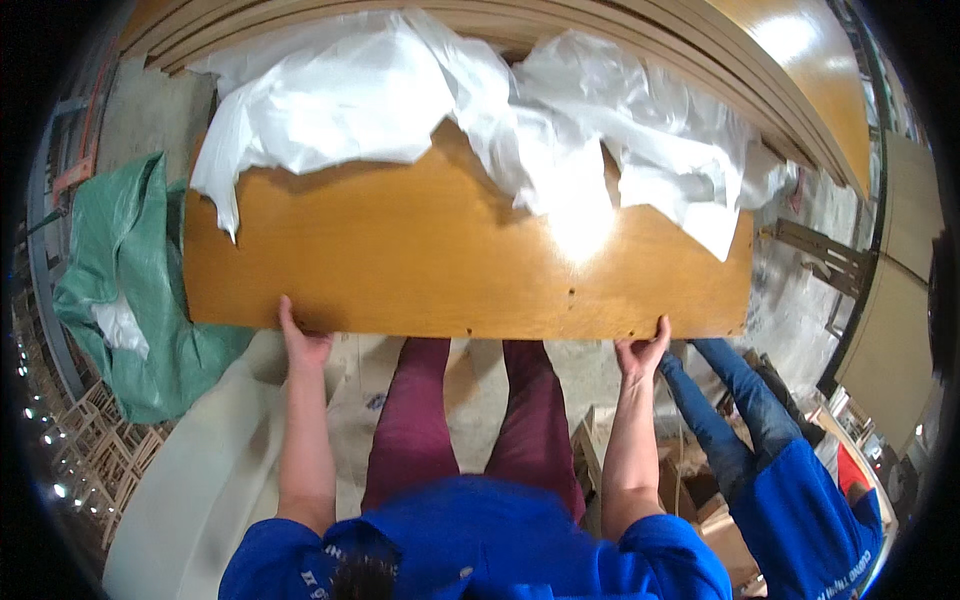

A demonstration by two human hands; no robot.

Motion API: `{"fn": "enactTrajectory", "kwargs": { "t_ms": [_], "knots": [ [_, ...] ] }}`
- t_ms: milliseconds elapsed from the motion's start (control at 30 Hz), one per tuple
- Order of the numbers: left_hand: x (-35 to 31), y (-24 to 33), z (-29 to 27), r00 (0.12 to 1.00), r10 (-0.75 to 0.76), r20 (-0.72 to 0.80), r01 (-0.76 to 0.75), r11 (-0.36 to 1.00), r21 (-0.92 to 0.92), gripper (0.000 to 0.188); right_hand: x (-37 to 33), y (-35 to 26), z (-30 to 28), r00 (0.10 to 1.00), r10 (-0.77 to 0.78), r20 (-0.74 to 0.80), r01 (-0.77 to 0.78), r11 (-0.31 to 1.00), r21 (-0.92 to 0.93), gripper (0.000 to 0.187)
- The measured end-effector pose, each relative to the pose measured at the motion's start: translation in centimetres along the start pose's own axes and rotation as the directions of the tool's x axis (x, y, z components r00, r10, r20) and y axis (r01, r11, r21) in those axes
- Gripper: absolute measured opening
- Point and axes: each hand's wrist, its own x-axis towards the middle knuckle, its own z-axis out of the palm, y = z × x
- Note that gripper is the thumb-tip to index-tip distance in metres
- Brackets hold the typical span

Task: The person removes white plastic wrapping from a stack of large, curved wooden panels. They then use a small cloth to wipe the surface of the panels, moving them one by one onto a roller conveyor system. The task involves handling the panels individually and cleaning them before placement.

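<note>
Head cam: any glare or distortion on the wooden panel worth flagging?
Head view: a blown-out glare spot sits on the wooden panel just under the white plastic sheet, washing out the grain there; a second sheen marks the stacked boards top right. Fisheye bends the panel's near edge and blackens the corners. Left hand and right hand on that edge are sharp.

We can't see our fingers under the near edge of the wooden panel (460,260); only the left hand (303,345) and right hand (640,352) show at its rim. White plastic sheeting (480,110) hides the panel's far part toward twelve o'clock. At four o'clock a co-worker in blue (800,510) is cut off by the edge. At eight o'clock, small stacked frames (95,440) blur.
</note>
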Motion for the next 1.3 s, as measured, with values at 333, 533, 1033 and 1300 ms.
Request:
{"fn": "enactTrajectory", "kwargs": {
  "t_ms": [333,533,1033,1300],
  "knots": [
    [-7.4,8.9,5.4,0.869,0.294,0.397,-0.238,0.953,-0.185,0.036,-5.7,-7.5,9.1,0.944,-0.207,0.257,0.190,0.978,0.091,0.025],
    [-14.6,10.9,1.3,0.900,0.185,0.394,-0.181,0.982,-0.048,0.034,-13.5,-11.8,7.1,0.974,-0.118,0.191,0.125,0.992,-0.022,0.014],
    [-30.0,12.9,-0.9,0.935,0.253,0.247,-0.283,0.955,0.091,0.016,-30.4,-16.5,0.8,0.979,-0.203,-0.018,0.202,0.978,-0.059,0.032],
    [-32.1,16.3,5.5,0.755,0.434,0.491,-0.393,0.900,-0.191,0.025,-28.2,-19.4,7.4,0.842,-0.412,0.347,0.359,0.910,0.210,0.030]
  ]
}}
